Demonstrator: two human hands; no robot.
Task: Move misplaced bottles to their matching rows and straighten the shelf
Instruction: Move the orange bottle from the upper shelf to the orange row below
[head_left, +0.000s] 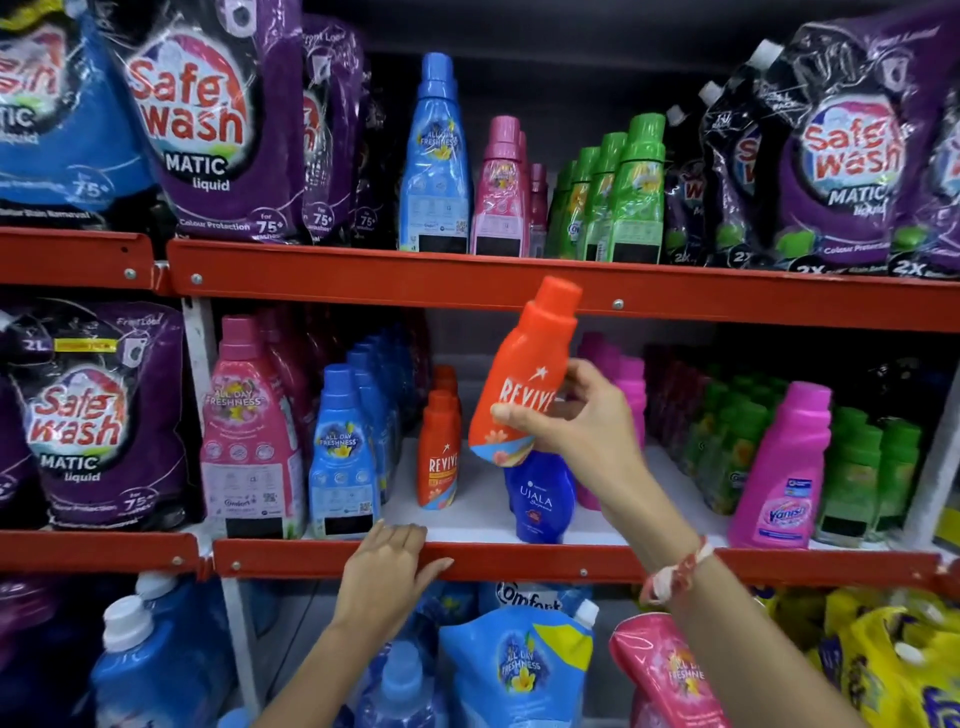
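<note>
The fingers of the right hand are wrapped around an orange bottle, thumb pressed on the front of its label and the other fingertips curling round the far side. The bottle is up in the air, tilted with its cap leaning to the right, and that cap overlaps the red rail of the upper shelf. A red and white thread band sits on that wrist.

Down low, the left hand lies flat on the red front edge of the middle shelf, fingers pressed together and draped over the edge, gripping nothing.

Directly below the lifted bottle stands a dark blue bottle, upright near the shelf front. Just to its left, a row of smaller orange bottles carries the same label as the one in hand and runs back into the shelf. Left of those comes a row of light blue bottles, then a big pink bottle. To the right, 1 pink bottle stands at the front, with green bottles packed beside and behind it.

On the upper shelf stand a tall blue bottle, pink ones and green ones, with purple pouches on both sides.
</note>
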